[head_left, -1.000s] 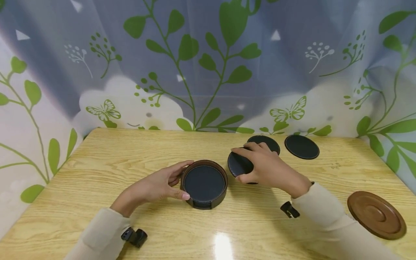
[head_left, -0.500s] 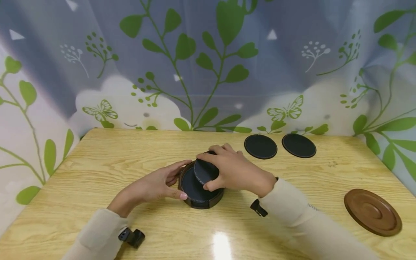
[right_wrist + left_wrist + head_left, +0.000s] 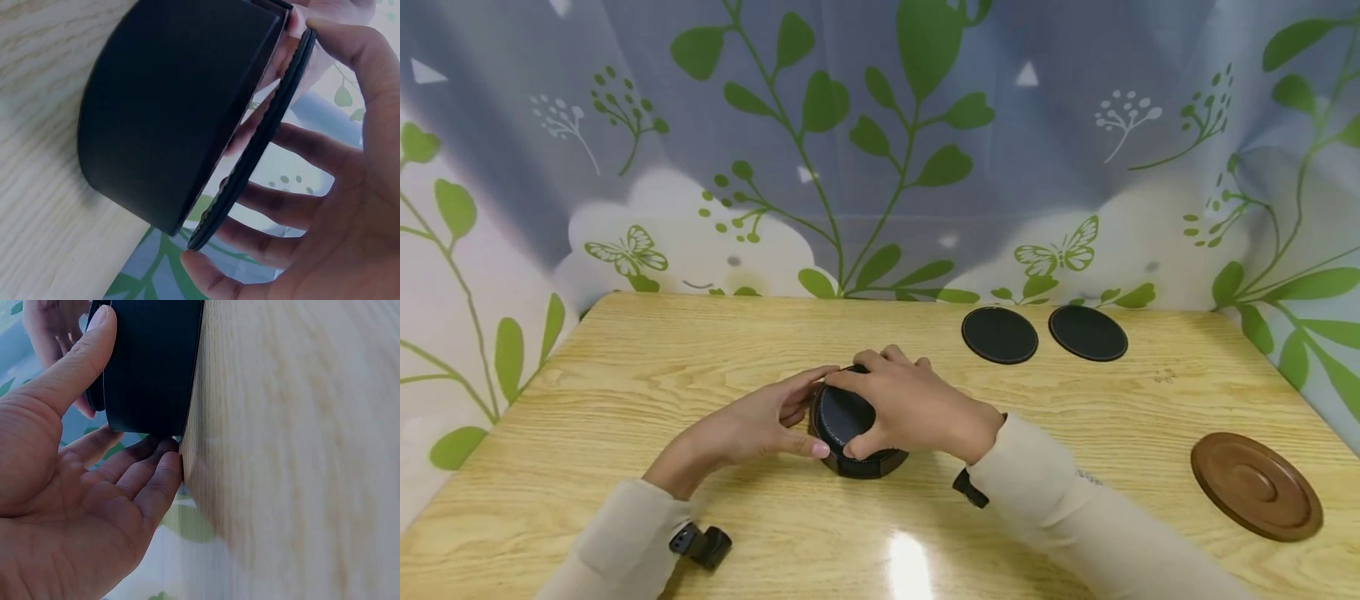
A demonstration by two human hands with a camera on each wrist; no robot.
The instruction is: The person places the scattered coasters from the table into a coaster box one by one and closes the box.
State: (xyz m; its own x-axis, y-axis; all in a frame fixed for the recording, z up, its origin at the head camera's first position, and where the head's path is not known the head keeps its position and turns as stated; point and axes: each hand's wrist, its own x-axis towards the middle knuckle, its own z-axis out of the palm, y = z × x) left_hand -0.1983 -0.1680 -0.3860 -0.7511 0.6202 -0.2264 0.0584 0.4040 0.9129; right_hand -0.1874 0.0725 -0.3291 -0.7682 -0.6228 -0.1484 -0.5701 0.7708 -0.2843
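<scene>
A round black coaster (image 3: 253,140) with a stitched rim is pinched by its edge between the thumb and fingers of my right hand (image 3: 917,408). In the right wrist view it hovers at a slight tilt just above the open top of a dark round coaster holder (image 3: 165,106), with a gap between them. My left hand (image 3: 737,429) grips the holder's left side, the thumb at the near rim and the fingers around the far side. From the head camera, the right hand covers much of the holder's top and coaster.
Two black coasters (image 3: 1000,335) lie flat side by side near the back edge of the wooden table (image 3: 700,517). A round brown wooden dish (image 3: 1256,486) sits at the right. Behind the table hangs a leaf-patterned curtain (image 3: 880,167).
My right hand has carried the coaster left from the table to over the holder and lowered it. My left hand has stayed at the holder.
</scene>
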